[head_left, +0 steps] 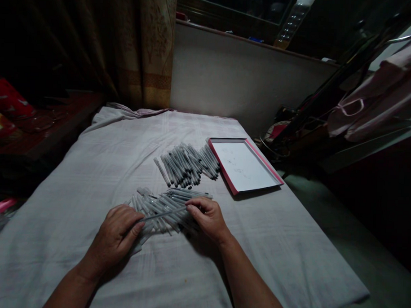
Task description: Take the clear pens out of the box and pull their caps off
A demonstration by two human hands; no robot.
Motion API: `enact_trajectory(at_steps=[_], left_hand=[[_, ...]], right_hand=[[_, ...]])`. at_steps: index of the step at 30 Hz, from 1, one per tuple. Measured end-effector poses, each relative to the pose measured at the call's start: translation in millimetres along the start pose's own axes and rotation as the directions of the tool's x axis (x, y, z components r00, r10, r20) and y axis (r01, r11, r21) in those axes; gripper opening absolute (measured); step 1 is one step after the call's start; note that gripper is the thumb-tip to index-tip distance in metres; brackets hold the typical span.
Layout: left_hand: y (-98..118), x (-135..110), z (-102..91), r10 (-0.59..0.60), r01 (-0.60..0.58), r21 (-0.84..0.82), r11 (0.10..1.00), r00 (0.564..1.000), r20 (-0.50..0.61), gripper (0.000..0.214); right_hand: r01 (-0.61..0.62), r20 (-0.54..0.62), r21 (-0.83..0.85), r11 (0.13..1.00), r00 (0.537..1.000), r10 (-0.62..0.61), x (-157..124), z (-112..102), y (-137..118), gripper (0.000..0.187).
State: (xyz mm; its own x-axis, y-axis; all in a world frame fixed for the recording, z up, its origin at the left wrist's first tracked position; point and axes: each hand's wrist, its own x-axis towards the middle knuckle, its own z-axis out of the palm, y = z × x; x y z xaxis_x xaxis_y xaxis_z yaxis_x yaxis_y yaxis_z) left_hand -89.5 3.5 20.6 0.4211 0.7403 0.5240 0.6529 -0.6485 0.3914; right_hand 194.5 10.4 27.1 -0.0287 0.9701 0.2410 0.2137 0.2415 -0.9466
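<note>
A slim grey pen (164, 213) is held level between my two hands, above a loose pile of similar clear-grey pens (156, 204). My left hand (117, 234) pinches its left end between thumb and fingers. At the other end, my right hand (208, 217) grips it with thumb and forefinger. Whether the pen is one piece or two parts meeting, I cannot tell. Farther back lies a second heap of pens (185, 164) with dark ends, mostly side by side. Its right edge reaches a shallow box lid (248, 166), white inside with red sides.
A pale checked cloth (90, 177) covers the table. To the left stands a dark wooden surface (75, 107) with a red item on it. Behind are a curtain (157, 49), a wall and a sill holding a plastic bottle (294, 22). Pink clothing (379, 92) hangs at right.
</note>
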Motion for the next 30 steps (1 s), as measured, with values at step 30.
enact_trajectory(at_steps=[30], left_hand=[[-14.8,-4.3,-6.7,-0.133,0.144,0.056,0.988,0.978,-0.161,0.019]], right_hand=[[0.004,-0.107,-0.360,0.933,0.993,-0.045,1.1,-12.3,5.3,0.016]])
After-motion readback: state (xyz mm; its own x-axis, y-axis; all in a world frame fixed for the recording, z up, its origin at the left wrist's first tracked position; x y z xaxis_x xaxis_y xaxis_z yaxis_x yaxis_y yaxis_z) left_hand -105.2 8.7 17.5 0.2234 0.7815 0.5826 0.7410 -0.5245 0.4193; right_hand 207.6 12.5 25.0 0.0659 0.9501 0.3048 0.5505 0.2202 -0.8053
